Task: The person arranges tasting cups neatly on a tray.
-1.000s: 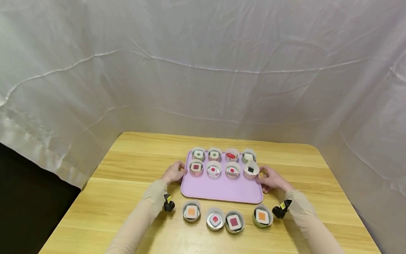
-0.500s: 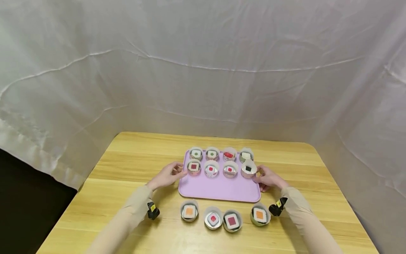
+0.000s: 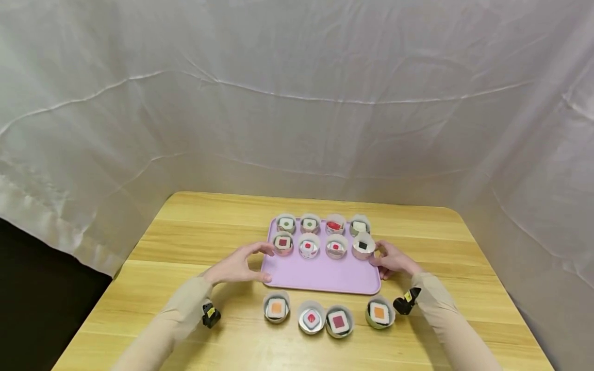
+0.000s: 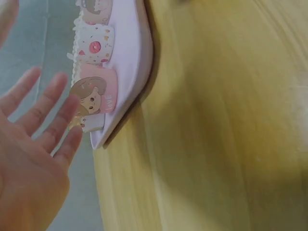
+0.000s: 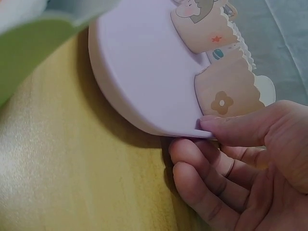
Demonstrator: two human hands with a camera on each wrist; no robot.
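A lilac tray lies on the table, with two rows of paper cups at its far side. In each cup sits a small block like a sushi roll; one near-row cup has a black-centred block. My right hand pinches the tray's right edge, thumb on top of the rim and fingers underneath, as the right wrist view shows. At the left edge, my left hand is spread, its fingers straight. Its fingertips overlap the tray beside the front-left cup; whether they touch cannot be told.
Several more filled cups stand on the wooden table in front of the tray: one orange-topped cup at left, a red-dotted cup and a maroon-topped cup side by side, another orange-topped cup at right. A grey curtain hangs behind.
My left hand has come off the tray's left edge, drawn back to the left and spread its thumb and fingers. The right hand keeps its grip. Tray and cups stay in place.
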